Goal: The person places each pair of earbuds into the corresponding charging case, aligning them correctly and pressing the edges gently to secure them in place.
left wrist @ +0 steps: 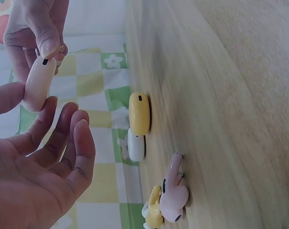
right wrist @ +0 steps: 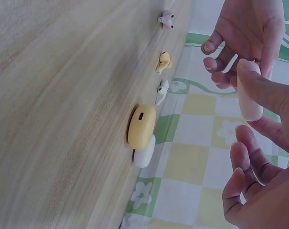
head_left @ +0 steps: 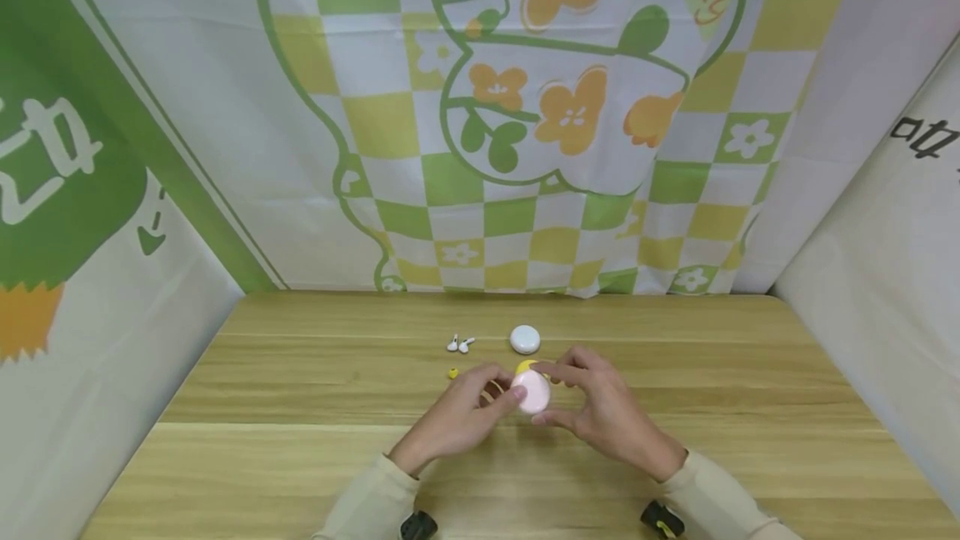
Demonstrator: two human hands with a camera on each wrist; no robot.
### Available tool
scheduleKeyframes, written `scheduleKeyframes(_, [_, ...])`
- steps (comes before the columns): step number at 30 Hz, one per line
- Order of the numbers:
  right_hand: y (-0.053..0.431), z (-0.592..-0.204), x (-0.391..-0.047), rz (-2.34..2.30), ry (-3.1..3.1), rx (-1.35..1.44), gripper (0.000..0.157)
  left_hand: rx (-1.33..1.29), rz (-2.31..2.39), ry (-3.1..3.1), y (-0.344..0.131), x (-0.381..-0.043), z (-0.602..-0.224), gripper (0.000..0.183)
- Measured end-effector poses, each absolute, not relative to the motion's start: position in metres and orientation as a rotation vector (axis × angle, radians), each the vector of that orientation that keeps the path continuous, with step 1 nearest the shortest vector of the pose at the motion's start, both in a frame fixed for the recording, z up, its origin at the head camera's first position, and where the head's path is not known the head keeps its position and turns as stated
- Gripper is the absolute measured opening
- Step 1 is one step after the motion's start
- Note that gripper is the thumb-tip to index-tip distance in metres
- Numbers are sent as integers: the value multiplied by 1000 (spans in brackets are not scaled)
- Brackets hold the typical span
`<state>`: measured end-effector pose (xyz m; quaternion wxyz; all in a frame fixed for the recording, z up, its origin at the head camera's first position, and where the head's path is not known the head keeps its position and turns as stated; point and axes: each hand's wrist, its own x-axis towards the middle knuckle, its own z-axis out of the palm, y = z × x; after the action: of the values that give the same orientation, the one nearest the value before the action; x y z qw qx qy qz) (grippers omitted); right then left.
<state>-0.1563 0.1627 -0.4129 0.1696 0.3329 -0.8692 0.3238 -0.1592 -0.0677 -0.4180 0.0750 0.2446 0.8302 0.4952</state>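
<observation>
A smooth, rounded pink earbud case (head_left: pixel 535 392) is held above the table between both hands. My left hand (head_left: pixel 465 411) pinches one end between thumb and forefinger, its other fingers loosely bent. At the opposite end my right hand (head_left: pixel 603 407) grips the case with thumb and fingers. A dark port shows on the case's edge in the left wrist view. Beyond it stand a yellow earbud case (left wrist: pixel 140 113) and a white earbud case (head_left: pixel 525 339) on the table. Pink earbuds (left wrist: pixel 174 191) lie on the wood in the left wrist view.
White earbuds (head_left: pixel 460 344) lie left of the white case. Yellow earbuds (right wrist: pixel 163 63) lie nearer, in line with the pink ones. A patterned cloth (head_left: pixel 480 215) hangs behind the wooden table (head_left: pixel 315 390), with printed cloth at both sides.
</observation>
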Motion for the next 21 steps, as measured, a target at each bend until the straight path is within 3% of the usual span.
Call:
scheduleKeyframes(11, [163,-411,-158,983,-2463,908,70,720,1558,2456,-68,-160,-414,28])
scheduleKeyframes(21, [165,-404,-159,1234,-2564,790,48,717,1674,2462,-67,-159,-407,27])
